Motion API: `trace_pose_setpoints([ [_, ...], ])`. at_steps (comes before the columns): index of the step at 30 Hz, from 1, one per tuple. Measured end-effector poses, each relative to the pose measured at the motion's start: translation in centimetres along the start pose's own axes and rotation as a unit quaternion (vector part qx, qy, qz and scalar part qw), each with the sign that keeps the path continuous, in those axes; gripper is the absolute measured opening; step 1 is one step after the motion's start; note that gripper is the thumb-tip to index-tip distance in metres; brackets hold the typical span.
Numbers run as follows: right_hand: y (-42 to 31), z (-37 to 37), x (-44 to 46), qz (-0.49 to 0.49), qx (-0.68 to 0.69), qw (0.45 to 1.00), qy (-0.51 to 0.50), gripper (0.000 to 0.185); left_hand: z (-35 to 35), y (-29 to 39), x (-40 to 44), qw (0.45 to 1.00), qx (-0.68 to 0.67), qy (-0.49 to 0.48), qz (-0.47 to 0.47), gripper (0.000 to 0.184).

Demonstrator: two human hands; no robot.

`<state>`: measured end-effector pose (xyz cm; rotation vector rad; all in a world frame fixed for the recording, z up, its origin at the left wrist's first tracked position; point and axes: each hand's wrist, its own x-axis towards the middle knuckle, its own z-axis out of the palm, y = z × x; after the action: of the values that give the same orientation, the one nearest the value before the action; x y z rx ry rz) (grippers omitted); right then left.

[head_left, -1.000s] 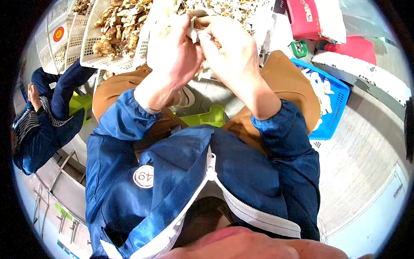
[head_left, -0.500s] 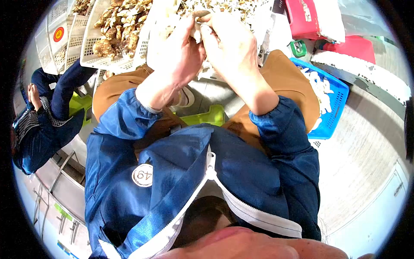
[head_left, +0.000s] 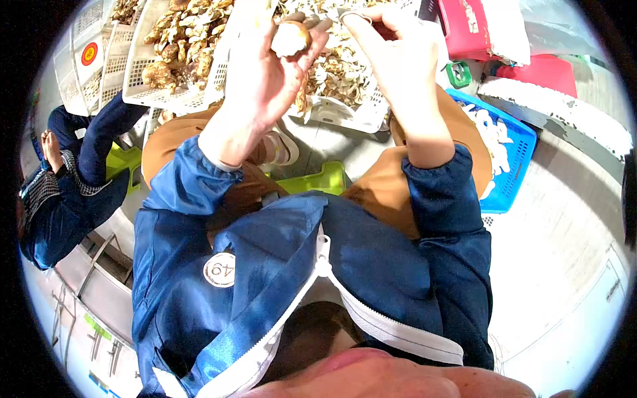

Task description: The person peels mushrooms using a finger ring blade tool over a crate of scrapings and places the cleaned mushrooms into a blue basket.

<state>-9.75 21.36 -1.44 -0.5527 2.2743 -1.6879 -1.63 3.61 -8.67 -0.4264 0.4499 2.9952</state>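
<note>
A person seen from above wears a shiny, creased blue jacket (head_left: 385, 278). A chunky white zip pull (head_left: 323, 257) hangs mid-chest; from it, pale bands of zip (head_left: 398, 341) spread in a wide V, the collar open. A round white badge (head_left: 219, 270) with a dark rim sits on the chest, its number upside down, apparently 49. The left sleeve (head_left: 189, 176) and right sleeve (head_left: 438, 192) puff out above gathered cuffs. The left hand (head_left: 273, 83) and right hand (head_left: 401, 53) are bare. Below: plain tan-brown trousers (head_left: 381, 192) and a pale shoe (head_left: 285, 147) with darker stripes.
</note>
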Motion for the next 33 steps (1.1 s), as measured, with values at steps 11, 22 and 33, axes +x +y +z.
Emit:
trace_pose_setpoints([
  [11, 3.3, 2.4, -0.1, -0.307, -0.154, 0.939, 0.009, 0.011, 2.4, -0.5, 0.0, 0.966, 0.216, 0.097, 0.100, 0.042],
  [22, 3.7, 3.6, -1.1, -0.297, -0.157, 0.942, 0.001, 0.016, 2.5, -2.2, -0.1, 0.931, 0.294, 0.132, 0.169, 0.035],
  [33, 3.7, 3.9, -0.7, -0.225, -0.162, 0.959, 0.051, 0.009, -0.6, -2.1, 0.0, 0.903, 0.382, 0.151, 0.130, 0.027],
])
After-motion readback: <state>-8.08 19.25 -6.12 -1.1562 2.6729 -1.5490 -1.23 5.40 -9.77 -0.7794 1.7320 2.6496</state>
